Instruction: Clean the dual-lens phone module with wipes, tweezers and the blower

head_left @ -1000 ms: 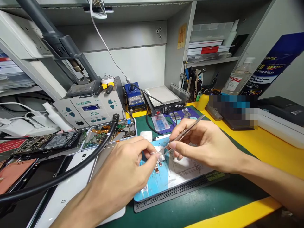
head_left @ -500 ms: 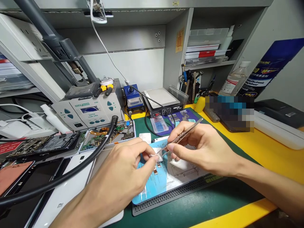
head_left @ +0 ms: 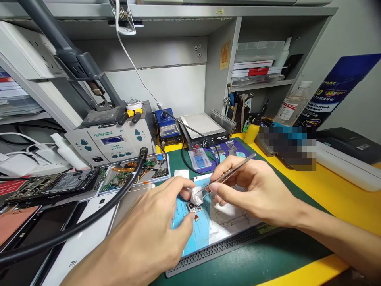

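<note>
Between thumb and fingers my right hand (head_left: 241, 184) pinches a pair of metal tweezers (head_left: 232, 171). Their tips reach into a small crumpled white wipe (head_left: 196, 195). My left hand (head_left: 166, 214) has its thumb and fingers apart, with the fingertips beside the wipe's left edge. Just under the wipe sits a small camera module (head_left: 191, 206), partly covered, with a short brown flex connector (head_left: 196, 217) below it. They rest on a blue and white sheet (head_left: 190, 240) that lies over a dark perforated mat (head_left: 220, 248).
A black hose (head_left: 119, 190) crosses the left side over white phones. Behind are a tray of circuit boards (head_left: 114, 180), a hot-air station (head_left: 111, 139), and a heating plate (head_left: 205, 127). At the right stand a yellow bottle (head_left: 251, 133) and a clear bottle (head_left: 293, 103).
My left thumb has come away from the wipe and dropped lower, so the wipe and camera module show more. The tweezers stay at the wipe. The view has tilted slightly upward.
</note>
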`<state>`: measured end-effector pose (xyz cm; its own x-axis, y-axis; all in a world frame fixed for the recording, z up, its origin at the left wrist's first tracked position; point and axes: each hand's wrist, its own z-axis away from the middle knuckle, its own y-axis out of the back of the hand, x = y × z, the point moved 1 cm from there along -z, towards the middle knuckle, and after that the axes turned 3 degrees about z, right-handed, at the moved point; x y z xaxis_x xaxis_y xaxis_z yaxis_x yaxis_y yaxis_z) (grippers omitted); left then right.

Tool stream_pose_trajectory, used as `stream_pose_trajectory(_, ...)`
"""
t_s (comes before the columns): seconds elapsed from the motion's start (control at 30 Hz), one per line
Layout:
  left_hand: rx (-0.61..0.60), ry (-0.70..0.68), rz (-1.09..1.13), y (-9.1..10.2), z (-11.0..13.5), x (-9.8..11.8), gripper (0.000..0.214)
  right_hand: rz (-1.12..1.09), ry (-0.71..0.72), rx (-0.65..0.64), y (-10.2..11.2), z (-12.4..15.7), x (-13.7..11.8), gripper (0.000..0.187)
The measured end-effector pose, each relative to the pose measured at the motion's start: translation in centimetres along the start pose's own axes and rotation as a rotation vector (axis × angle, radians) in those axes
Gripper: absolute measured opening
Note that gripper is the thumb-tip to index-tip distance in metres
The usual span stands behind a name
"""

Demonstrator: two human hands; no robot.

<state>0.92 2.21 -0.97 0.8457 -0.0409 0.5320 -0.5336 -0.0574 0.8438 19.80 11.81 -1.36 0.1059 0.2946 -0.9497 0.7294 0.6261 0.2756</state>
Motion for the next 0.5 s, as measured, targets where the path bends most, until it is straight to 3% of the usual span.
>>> stream_pose_trajectory(0.5, 0.009, -0.005, -0.044, -0.41, -0.13, -0.11, 0.033, 0.077, 0.049, 0.017, 0.08, -0.03, -0.22, 0.011)
